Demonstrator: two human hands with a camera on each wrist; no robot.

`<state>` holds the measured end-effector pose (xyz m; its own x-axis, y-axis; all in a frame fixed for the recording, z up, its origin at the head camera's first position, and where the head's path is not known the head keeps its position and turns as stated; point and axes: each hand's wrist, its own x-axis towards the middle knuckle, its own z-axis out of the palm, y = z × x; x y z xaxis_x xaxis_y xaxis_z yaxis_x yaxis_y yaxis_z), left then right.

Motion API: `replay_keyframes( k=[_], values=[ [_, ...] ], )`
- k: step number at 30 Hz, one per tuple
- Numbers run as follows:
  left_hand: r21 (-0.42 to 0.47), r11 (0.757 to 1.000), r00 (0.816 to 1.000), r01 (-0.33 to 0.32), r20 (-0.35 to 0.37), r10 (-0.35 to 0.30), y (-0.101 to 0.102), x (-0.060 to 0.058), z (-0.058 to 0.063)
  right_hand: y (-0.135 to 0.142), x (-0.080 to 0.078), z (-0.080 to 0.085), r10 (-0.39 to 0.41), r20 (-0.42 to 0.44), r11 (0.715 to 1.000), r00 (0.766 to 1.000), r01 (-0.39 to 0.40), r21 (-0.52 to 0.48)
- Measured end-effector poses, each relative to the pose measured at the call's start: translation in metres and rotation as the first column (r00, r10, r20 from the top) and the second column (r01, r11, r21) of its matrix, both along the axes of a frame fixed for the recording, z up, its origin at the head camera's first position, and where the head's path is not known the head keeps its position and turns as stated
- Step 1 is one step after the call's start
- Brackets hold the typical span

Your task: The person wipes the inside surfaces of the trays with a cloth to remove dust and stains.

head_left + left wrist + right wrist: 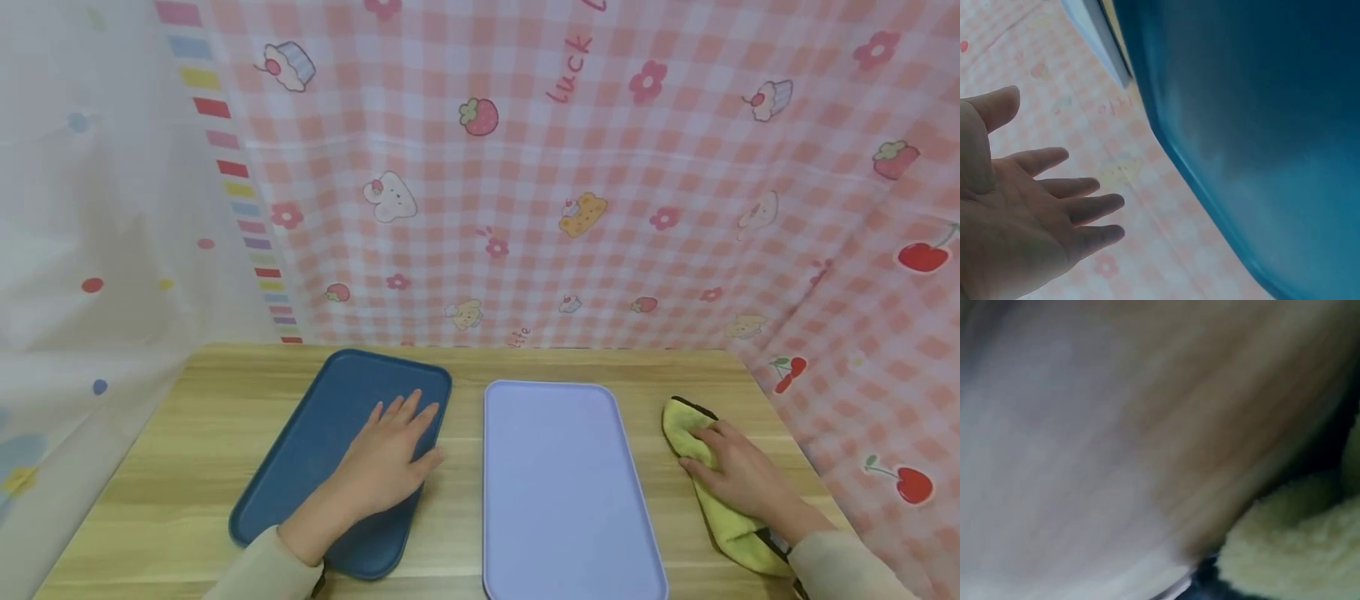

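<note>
A dark blue tray (300, 467) lies at a slant on the left of the wooden table. Over its right side is my left hand (390, 458), fingers spread and straight. The left wrist view shows that hand (1029, 219) palm side, with nothing in it, apart from the blue tray (1260, 150). At the right, my right hand (738, 471) grips a yellow cloth (723, 529) with dark edging, a fold of it between thumb and fingers. The fuzzy cloth (1297, 550) fills the lower right corner of the right wrist view; the fingers are out of sight there.
Between the hands lies a lavender tray (566, 492), long side pointing away from me. The wooden table (465, 533) ends at a pink checked curtain (435, 258) behind and to the right. A white curtain (97, 208) hangs on the left.
</note>
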<state>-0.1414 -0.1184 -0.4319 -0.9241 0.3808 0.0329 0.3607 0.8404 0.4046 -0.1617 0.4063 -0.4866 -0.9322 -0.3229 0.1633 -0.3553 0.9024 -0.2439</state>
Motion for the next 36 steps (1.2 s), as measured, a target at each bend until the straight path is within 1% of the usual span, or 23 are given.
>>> replay_keyframes(
  k=[5,7,11,13,17,21,23,24,28,29,31,32,33,35,36],
  values=[
    [0.06,0.998,0.999,0.012,0.052,-0.015,0.022,0.003,0.001,-0.002,0.0,0.001,0.002,-0.056,1.0,0.998,-0.001,0.015],
    [0.09,0.996,0.997,0.007,0.078,-0.014,0.03,0.004,0.0,-0.003,0.0,0.002,-0.003,-0.077,1.0,0.997,0.004,0.016],
    [0.151,0.988,0.99,-0.039,0.141,0.017,0.045,0.005,-0.006,-0.003,0.0,0.004,-0.02,-0.107,1.0,0.994,0.021,0.013],
    [0.172,0.983,0.985,-0.063,0.171,0.033,0.05,0.004,-0.008,-0.003,0.0,0.005,-0.028,-0.103,1.0,0.994,0.029,0.008],
    [0.167,0.98,0.967,-0.104,0.247,0.06,0.06,0.003,-0.011,-0.005,-0.001,0.008,-0.045,-0.103,0.999,0.994,0.046,0.002],
    [0.168,0.978,0.939,-0.126,0.338,0.063,0.072,0.001,-0.015,-0.006,0.0,0.012,-0.071,-0.105,0.997,0.992,0.07,-0.014],
    [0.178,0.975,0.927,-0.135,0.37,0.061,0.077,-0.001,-0.019,-0.007,0.001,0.014,-0.082,-0.112,0.996,0.99,0.079,-0.028],
    [0.181,0.974,0.925,-0.137,0.374,0.061,0.079,-0.002,-0.022,-0.007,0.001,0.015,-0.086,-0.117,0.996,0.989,0.083,-0.03],
    [0.149,0.979,0.929,-0.137,0.363,0.075,0.083,-0.015,-0.048,-0.009,0.0,0.019,-0.094,-0.135,0.995,0.986,0.088,-0.047],
    [0.146,0.979,0.93,-0.139,0.36,0.079,0.083,-0.016,-0.049,-0.01,0.0,0.02,-0.096,-0.137,0.995,0.986,0.089,-0.051],
    [0.128,0.982,0.929,-0.137,0.36,0.082,0.086,-0.017,-0.049,-0.011,0.0,0.022,-0.099,-0.144,0.994,0.985,0.092,-0.058],
    [0.116,0.984,0.926,-0.134,0.368,0.083,0.087,-0.014,-0.043,-0.011,-0.001,0.022,-0.101,-0.145,0.994,0.984,0.093,-0.061],
    [0.102,0.987,0.928,-0.124,0.365,0.079,0.088,-0.012,-0.039,-0.012,0.0,0.023,-0.1,-0.15,0.994,0.984,0.091,-0.063],
    [0.077,0.99,0.929,-0.116,0.362,0.081,0.091,-0.005,-0.025,-0.012,0.0,0.024,-0.098,-0.16,0.994,0.982,0.089,-0.066],
    [0.054,0.993,0.931,-0.107,0.356,0.081,0.093,-0.004,-0.024,-0.012,0.0,0.024,-0.096,-0.167,0.994,0.981,0.085,-0.068]
  ],
)
